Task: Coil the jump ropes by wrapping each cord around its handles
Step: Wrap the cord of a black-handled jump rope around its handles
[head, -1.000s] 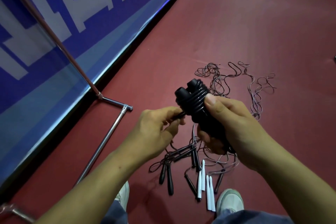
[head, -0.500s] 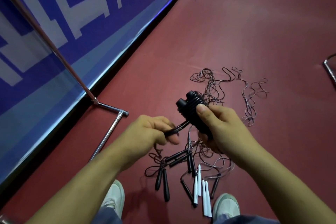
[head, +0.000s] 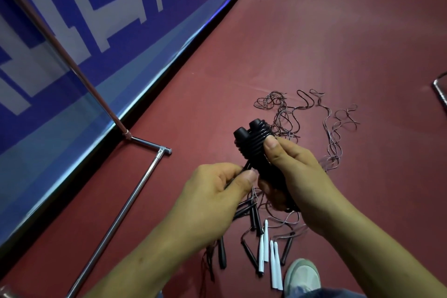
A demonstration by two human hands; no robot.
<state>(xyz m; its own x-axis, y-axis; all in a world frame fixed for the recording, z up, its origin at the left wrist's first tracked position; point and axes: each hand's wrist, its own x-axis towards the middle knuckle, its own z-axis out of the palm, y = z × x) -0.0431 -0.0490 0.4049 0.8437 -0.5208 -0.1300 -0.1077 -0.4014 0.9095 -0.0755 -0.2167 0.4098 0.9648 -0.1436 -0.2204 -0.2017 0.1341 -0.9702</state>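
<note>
My right hand (head: 294, 176) grips a pair of black jump rope handles (head: 254, 145) held side by side, with black cord wound in several turns round their upper half and my thumb pressing on the coil. My left hand (head: 212, 191) pinches the loose end of that black cord (head: 246, 166) just left of the handles. Below my hands on the red floor lie more ropes: several black handles (head: 251, 215) and white handles (head: 266, 249), with thin tangled cords (head: 336, 133) spread out beyond my hands.
A blue and white banner (head: 108, 31) runs along the left on a chrome tube frame (head: 135, 191) whose foot lies on the floor. A white shoe (head: 302, 276) shows at the bottom. Another chrome piece (head: 440, 92) sits at the right edge.
My left hand has drawn the cord end closer in against the handles. The bundle sits a little lower in view, as the camera has tilted.
</note>
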